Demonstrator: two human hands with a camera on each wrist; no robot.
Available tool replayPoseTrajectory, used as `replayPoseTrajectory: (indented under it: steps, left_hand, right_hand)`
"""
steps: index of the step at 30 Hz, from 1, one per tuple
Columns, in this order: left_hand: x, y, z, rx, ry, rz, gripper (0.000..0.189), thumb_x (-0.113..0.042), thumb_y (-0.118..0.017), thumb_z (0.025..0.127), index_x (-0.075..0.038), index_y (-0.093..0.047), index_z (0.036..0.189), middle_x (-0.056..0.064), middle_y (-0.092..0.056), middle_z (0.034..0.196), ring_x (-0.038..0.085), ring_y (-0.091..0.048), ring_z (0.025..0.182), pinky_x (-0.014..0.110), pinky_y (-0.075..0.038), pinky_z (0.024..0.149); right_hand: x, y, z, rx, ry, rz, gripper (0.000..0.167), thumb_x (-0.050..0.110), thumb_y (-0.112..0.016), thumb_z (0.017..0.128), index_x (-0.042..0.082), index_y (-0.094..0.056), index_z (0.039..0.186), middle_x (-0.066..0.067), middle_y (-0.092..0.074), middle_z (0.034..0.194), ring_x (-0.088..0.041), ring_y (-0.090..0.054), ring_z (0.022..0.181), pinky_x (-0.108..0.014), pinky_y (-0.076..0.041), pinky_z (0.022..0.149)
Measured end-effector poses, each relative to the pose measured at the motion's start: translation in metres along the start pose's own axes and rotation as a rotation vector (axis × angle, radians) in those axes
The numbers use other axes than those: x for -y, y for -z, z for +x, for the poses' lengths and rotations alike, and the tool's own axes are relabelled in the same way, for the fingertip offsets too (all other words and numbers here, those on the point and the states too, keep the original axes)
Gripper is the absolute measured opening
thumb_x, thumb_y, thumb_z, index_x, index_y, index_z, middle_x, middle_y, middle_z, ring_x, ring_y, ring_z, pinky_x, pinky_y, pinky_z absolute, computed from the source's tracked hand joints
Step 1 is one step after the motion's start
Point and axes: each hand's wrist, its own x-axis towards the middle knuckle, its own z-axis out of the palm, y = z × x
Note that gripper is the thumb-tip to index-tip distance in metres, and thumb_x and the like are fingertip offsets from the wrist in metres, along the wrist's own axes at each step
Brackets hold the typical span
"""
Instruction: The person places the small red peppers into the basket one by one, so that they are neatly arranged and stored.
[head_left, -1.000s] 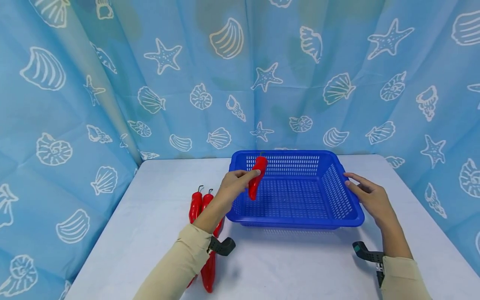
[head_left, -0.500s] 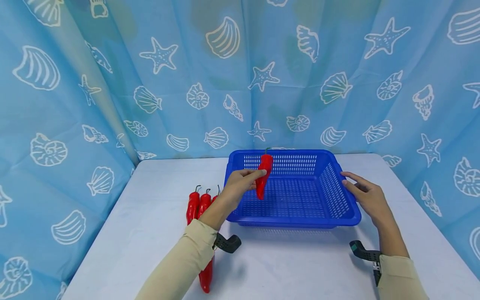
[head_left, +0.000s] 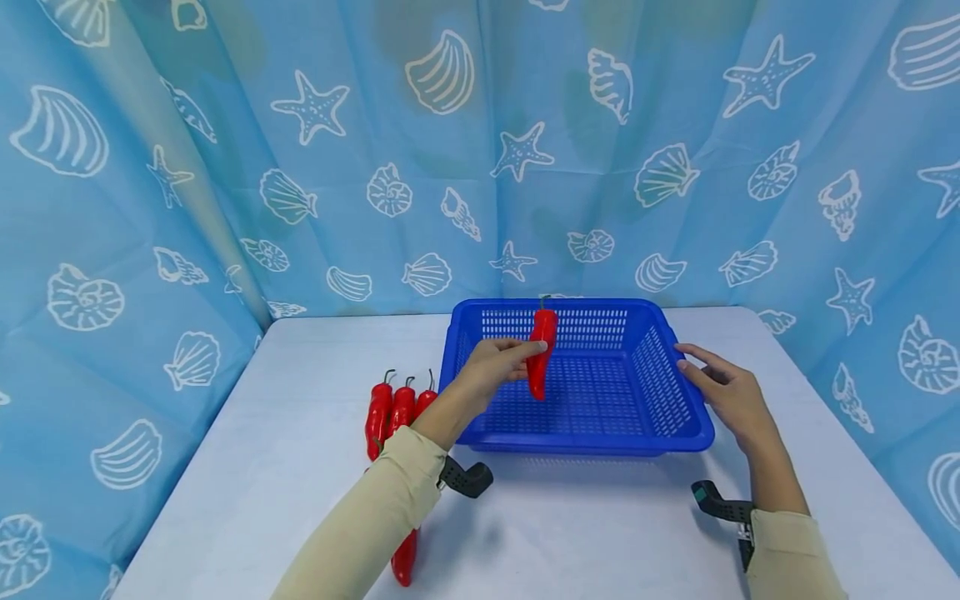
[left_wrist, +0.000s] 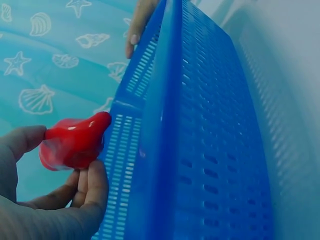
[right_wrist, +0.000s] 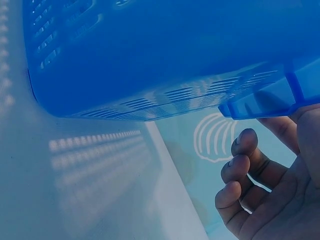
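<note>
My left hand (head_left: 491, 368) pinches a red chili pepper (head_left: 547, 329) between thumb and fingers, stem end up, over the left part of a blue plastic basket (head_left: 585, 444). The left wrist view shows this pepper (left_wrist: 72, 142) end-on beside the basket's perforated wall. At the basket's right side, my right hand (head_left: 738, 404) holds the rim with thumb and index finger; the right wrist view has its other fingers (right_wrist: 234, 170) loosely bent below the rim. Several more red chili peppers (head_left: 379, 417) lie left of the basket, partly hidden under my left forearm.
A white-covered table (head_left: 585, 533) carries everything. Behind it and along both sides hangs a blue curtain (head_left: 337, 208) with white shells and starfish. Black wrist mounts (head_left: 467, 479) sit on both wrists.
My left hand has carried the pepper a little to the right, farther over the basket. More of the peppers on the table show beside the forearm. The right hand stays at the rim.
</note>
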Motion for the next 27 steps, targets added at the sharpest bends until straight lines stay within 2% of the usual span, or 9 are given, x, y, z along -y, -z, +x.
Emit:
replayPoseTrajectory:
  steps: [5, 11, 18, 21, 25, 27]
  left_hand:
    - [0.003, -0.007, 0.008, 0.028, 0.027, -0.035, 0.052, -0.036, -0.077, 0.089, -0.001, -0.063, 0.124, 0.010, -0.067, 0.109, 0.027, -0.065, 0.101, 0.037, -0.054, 0.095]
    - [-0.001, -0.020, 0.015, 0.097, 0.061, -0.064, 0.056, -0.031, -0.078, 0.088, 0.002, -0.059, 0.128, 0.011, -0.067, 0.105, 0.022, -0.069, 0.094, 0.039, -0.053, 0.097]
    - [-0.002, -0.036, 0.021, 0.163, 0.094, -0.083, 0.043, -0.024, -0.079, 0.088, 0.005, -0.064, 0.115, 0.012, -0.070, 0.094, 0.022, -0.067, 0.084, 0.040, -0.055, 0.093]
    - [-0.004, -0.041, 0.024, 0.162, 0.116, -0.105, 0.040, -0.022, -0.080, 0.087, 0.006, -0.065, 0.112, 0.014, -0.070, 0.093, 0.020, -0.066, 0.079, 0.042, -0.053, 0.096]
    - [-0.008, -0.047, 0.029, 0.174, 0.129, -0.125, 0.036, -0.019, -0.079, 0.087, 0.006, -0.067, 0.110, 0.016, -0.071, 0.097, 0.018, -0.065, 0.077, 0.042, -0.053, 0.096]
    - [-0.010, -0.050, 0.032, 0.185, 0.137, -0.124, 0.033, -0.019, -0.079, 0.087, 0.005, -0.068, 0.107, 0.017, -0.071, 0.099, 0.019, -0.066, 0.078, 0.042, -0.053, 0.096]
  right_hand:
    - [-0.002, 0.000, -0.002, -0.005, -0.022, 0.002, 0.065, 0.058, -0.051, 0.098, 0.020, -0.046, 0.151, -0.022, -0.057, 0.113, -0.034, -0.050, 0.104, -0.053, -0.047, 0.087]
    - [-0.002, 0.002, -0.002, -0.012, -0.026, -0.006, 0.065, 0.058, -0.051, 0.098, 0.020, -0.047, 0.151, -0.020, -0.058, 0.108, -0.030, -0.051, 0.100, -0.041, -0.048, 0.081]
    - [-0.001, 0.001, -0.002, -0.014, -0.022, -0.002, 0.064, 0.057, -0.051, 0.099, 0.019, -0.048, 0.150, -0.019, -0.059, 0.107, -0.029, -0.053, 0.098, -0.035, -0.048, 0.078]
    - [0.000, -0.001, -0.002, -0.015, -0.014, -0.001, 0.064, 0.056, -0.051, 0.099, 0.018, -0.048, 0.150, -0.020, -0.059, 0.110, -0.031, -0.053, 0.101, -0.040, -0.049, 0.082]
    - [0.001, -0.001, 0.000, -0.013, -0.006, 0.011, 0.064, 0.056, -0.052, 0.099, 0.018, -0.047, 0.150, -0.023, -0.059, 0.114, -0.035, -0.053, 0.105, -0.057, -0.048, 0.091]
    - [0.001, -0.001, 0.001, -0.015, -0.004, 0.010, 0.064, 0.055, -0.052, 0.099, 0.018, -0.047, 0.150, -0.024, -0.059, 0.114, -0.036, -0.053, 0.106, -0.062, -0.046, 0.093]
